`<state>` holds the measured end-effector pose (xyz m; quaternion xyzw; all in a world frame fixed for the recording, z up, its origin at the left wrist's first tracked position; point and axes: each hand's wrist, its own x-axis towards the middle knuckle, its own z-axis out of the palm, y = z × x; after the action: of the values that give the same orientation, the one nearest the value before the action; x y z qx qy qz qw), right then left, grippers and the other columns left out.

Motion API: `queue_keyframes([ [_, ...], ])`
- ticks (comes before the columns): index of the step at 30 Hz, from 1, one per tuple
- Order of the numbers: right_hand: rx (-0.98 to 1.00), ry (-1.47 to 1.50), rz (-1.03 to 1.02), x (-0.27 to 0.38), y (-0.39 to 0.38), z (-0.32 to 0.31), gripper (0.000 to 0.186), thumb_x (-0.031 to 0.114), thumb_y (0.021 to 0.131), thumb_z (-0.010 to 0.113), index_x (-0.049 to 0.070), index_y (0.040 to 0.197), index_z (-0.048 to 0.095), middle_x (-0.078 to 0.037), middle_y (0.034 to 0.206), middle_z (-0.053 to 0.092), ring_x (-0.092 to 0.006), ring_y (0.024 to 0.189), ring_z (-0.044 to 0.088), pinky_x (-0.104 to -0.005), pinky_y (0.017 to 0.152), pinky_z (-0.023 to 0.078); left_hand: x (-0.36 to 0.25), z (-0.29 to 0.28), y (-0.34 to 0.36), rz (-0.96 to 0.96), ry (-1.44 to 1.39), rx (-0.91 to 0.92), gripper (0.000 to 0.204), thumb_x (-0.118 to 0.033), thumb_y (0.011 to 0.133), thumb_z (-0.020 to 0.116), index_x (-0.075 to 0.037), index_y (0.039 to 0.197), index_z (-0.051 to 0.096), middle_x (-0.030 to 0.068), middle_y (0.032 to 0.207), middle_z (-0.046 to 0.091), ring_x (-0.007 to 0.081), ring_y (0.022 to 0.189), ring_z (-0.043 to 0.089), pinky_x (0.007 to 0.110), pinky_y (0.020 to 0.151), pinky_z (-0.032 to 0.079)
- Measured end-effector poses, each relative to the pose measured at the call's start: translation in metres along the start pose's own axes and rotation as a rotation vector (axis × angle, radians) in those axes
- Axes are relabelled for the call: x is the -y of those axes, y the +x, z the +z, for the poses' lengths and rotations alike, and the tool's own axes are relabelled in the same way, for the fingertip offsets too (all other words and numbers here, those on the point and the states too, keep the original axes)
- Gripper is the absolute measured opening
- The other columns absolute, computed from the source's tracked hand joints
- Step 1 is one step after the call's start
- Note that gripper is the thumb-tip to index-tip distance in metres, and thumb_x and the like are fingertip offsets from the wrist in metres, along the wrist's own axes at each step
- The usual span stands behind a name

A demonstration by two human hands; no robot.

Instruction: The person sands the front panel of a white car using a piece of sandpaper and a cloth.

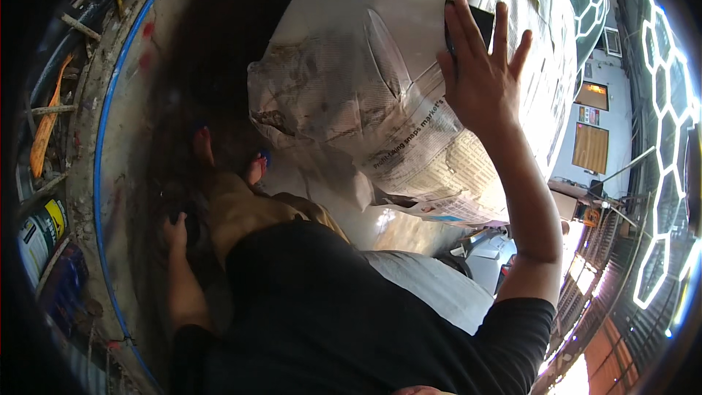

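My right hand [486,80] reaches up and forward, its fingers spread over a flat black rectangular pad [480,23]. It presses the pad against a smooth grey curved panel [409,0], which looks like vehicle bodywork. Sheets of newspaper [431,132] cover the panel around and below that hand. My left hand [175,230] hangs low at my left side, beside my leg. Its fingers are curled against something dark [192,227], too shadowed to make out.
A blue hose [99,153] runs along the floor's left edge. Beyond it stand a white-and-green container [40,238] and an orange strip [51,124] among rods. Hexagonal lights [662,117] glow at the right. Behind my right arm is a white-and-dark object [486,260], possibly a motorbike.
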<state>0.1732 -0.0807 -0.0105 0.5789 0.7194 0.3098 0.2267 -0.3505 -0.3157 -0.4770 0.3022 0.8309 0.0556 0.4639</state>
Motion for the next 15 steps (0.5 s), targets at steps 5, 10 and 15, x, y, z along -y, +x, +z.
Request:
queue_keyframes([
  [5,0.103,0.179,-0.160,0.018,-0.037,0.007,0.065,0.043,0.105,0.053,0.022,0.163,0.035,0.001,0.172,0.026,-0.0320,0.159,0.019,-0.0726,0.122,0.013,0.031,0.010,0.023,0.025,-0.048,-0.020,0.060,-0.029,0.094,0.073,0.007,0.139,0.057,0.0223,0.141,0.060,0.0364,0.131,0.058,0.043,0.110,0.043],
  [10,0.052,0.019,-0.078,0.012,0.001,0.000,0.072,0.046,0.101,0.059,0.019,0.163,0.035,-0.002,0.173,0.022,-0.0318,0.159,0.019,-0.0732,0.121,0.016,0.027,0.005,0.007,0.114,-0.003,-0.160,0.040,-0.021,0.095,0.071,0.003,0.127,0.067,0.0171,0.123,0.072,0.0318,0.116,0.067,0.042,0.101,0.048],
  [15,0.097,0.000,-0.138,0.007,-0.032,0.019,0.070,0.039,0.103,0.058,0.023,0.165,0.029,0.001,0.174,0.020,-0.0351,0.160,0.016,-0.0755,0.121,0.009,0.021,0.002,0.011,0.002,-0.081,0.069,0.048,-0.023,0.094,0.073,0.003,0.133,0.064,0.0191,0.129,0.069,0.0336,0.121,0.065,0.042,0.105,0.047],
])
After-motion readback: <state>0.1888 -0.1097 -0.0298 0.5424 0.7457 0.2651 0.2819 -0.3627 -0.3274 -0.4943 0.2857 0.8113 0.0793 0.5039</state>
